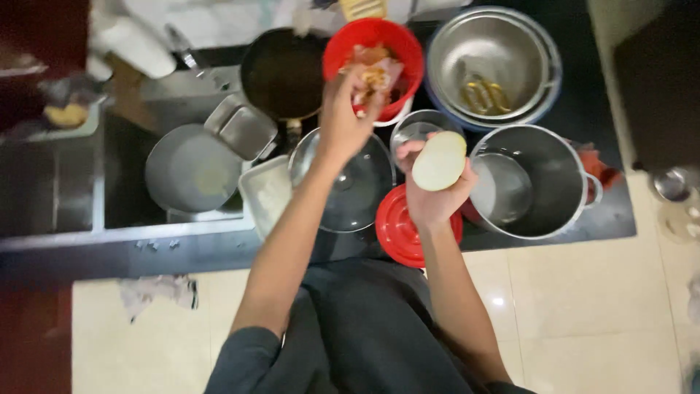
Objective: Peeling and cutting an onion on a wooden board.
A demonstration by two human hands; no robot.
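Observation:
My right hand holds a pale peeled onion above a red lid and beside a steel pot. My left hand reaches forward and pinches a piece of papery peel over a red bowl that holds more scraps. Under my left forearm lies a glass pot lid.
A sink on the left holds a round steel plate, a square tin and a white tray. A dark pan and stacked steel bowls stand at the back. A small glass bowl sits mid-counter. Tiled floor lies below.

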